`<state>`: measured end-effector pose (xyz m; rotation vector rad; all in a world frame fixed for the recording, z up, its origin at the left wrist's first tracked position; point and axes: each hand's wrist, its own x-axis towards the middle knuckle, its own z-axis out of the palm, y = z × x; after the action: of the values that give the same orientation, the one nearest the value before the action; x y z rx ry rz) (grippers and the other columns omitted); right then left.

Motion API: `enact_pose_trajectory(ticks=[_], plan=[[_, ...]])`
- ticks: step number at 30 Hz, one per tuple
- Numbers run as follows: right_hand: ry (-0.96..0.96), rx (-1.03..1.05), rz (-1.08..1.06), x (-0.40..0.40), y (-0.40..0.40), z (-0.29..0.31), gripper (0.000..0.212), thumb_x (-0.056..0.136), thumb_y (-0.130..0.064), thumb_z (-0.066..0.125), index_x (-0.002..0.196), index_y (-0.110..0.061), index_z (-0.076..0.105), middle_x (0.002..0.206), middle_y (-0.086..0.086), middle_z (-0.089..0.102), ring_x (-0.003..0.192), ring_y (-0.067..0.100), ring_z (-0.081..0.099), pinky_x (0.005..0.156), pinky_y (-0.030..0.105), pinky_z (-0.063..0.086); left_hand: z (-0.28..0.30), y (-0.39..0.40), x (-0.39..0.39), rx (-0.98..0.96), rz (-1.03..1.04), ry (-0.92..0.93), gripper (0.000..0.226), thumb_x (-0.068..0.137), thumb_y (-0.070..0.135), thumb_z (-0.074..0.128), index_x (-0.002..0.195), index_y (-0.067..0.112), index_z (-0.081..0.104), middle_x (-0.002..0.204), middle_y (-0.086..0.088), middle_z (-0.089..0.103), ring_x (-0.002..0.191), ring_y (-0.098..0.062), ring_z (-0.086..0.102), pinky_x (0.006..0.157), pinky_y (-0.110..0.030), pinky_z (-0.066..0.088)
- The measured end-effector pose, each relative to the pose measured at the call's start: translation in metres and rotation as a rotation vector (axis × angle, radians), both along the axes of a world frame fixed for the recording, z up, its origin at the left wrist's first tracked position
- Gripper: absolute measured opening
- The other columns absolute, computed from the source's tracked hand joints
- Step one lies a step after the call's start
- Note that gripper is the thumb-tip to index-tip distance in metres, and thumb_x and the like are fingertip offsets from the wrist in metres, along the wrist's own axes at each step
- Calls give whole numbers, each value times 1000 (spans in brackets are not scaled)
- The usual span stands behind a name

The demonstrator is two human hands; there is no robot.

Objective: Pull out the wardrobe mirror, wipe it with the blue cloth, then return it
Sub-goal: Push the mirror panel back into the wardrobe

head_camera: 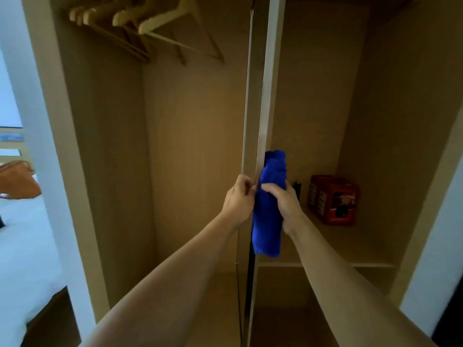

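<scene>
The mirror (263,101) stands edge-on in the middle of the wardrobe (190,146). The left hand (239,200) pinches its thin front edge with curled fingers. The right hand (283,201) grips the blue cloth (268,221), which hangs just beside that edge. A red box (333,199) sits on the shelf's (350,246) back right corner.

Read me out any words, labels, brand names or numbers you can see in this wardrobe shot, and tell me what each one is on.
No text can be read here.
Red box on the right-hand shelf: it carries printed panels and a picture, but the print is too small and blurred to read.
Blue cloth, wooden hangers and the mirror edge: no label or marking shows.
</scene>
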<state>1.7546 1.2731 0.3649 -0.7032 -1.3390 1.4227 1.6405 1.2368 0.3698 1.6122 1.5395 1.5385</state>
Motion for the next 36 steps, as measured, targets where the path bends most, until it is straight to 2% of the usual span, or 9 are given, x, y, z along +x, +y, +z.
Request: enact_pose_trajectory(ticks=[2, 6, 10, 18, 22, 26, 29, 33, 36], plan=[[33, 17, -12, -6, 0, 6, 15, 81, -18, 65, 96, -19, 62, 71, -3, 69, 64, 16, 68, 50, 26, 52, 1, 1, -1, -1, 5, 27, 9, 98, 19, 39, 92, 13, 43, 83, -5, 54, 71, -19, 50, 68, -41, 48], [72, 47, -24, -14, 0, -11, 18, 83, -17, 64, 101, -21, 61, 82, -3, 70, 78, 17, 68, 73, 34, 52, -1, 6, -4, 49, 51, 170, 9, 98, 18, 38, 93, 13, 43, 82, -4, 57, 72, -23, 55, 65, -43, 50], [39, 48, -14, -15, 6, -31, 26, 84, -13, 63, 109, -20, 61, 89, 3, 70, 81, 22, 66, 73, 33, 50, -2, 17, -5, 51, 151, 307, 8, 98, 23, 36, 94, 19, 42, 80, 3, 57, 68, -16, 56, 55, -34, 46], [-303, 48, -127, -15, 35, -60, 38, 76, -17, 72, 110, -26, 58, 99, -2, 68, 92, 17, 63, 80, 32, 47, 1, 42, -11, 50, 288, 329, 13, 98, 26, 40, 87, 21, 45, 83, 1, 58, 70, -14, 55, 53, -28, 41], [-499, 176, -274, -10, 44, -76, 19, 74, -14, 67, 85, -23, 56, 75, 0, 65, 71, 18, 63, 69, 35, 53, 3, 50, -13, 31, 289, 283, 12, 96, 28, 44, 88, 20, 49, 80, 4, 55, 71, -15, 56, 57, -29, 47], [-611, 358, -545, -17, 49, -85, 28, 70, -16, 68, 76, -30, 45, 71, -8, 57, 65, 9, 57, 55, 19, 38, 5, 60, -16, 0, 358, 233, 12, 94, 30, 50, 87, 20, 49, 76, 10, 52, 66, -7, 50, 51, -25, 38], [-675, 361, -457, -20, 57, -88, 27, 73, -23, 68, 80, -30, 43, 70, -8, 56, 62, 5, 56, 53, 18, 39, 6, 68, -17, -22, 411, 191, 12, 93, 31, 52, 89, 20, 51, 80, 9, 54, 68, -7, 50, 51, -24, 36], [-898, 354, -465, -26, 68, -85, 33, 79, -55, 62, 90, -31, 42, 74, -16, 54, 65, 3, 53, 51, 18, 38, 4, 79, -13, -19, 446, 179, 11, 94, 27, 50, 88, 18, 53, 86, 3, 59, 73, -14, 56, 54, -26, 40], [-987, 290, -542, -39, 74, -81, 48, 79, -63, 58, 104, -22, 52, 82, -9, 61, 74, 12, 61, 59, 25, 49, 1, 85, -11, 34, 462, 200, 9, 93, 22, 50, 85, 19, 52, 86, 1, 59, 73, -16, 56, 52, -26, 37]])
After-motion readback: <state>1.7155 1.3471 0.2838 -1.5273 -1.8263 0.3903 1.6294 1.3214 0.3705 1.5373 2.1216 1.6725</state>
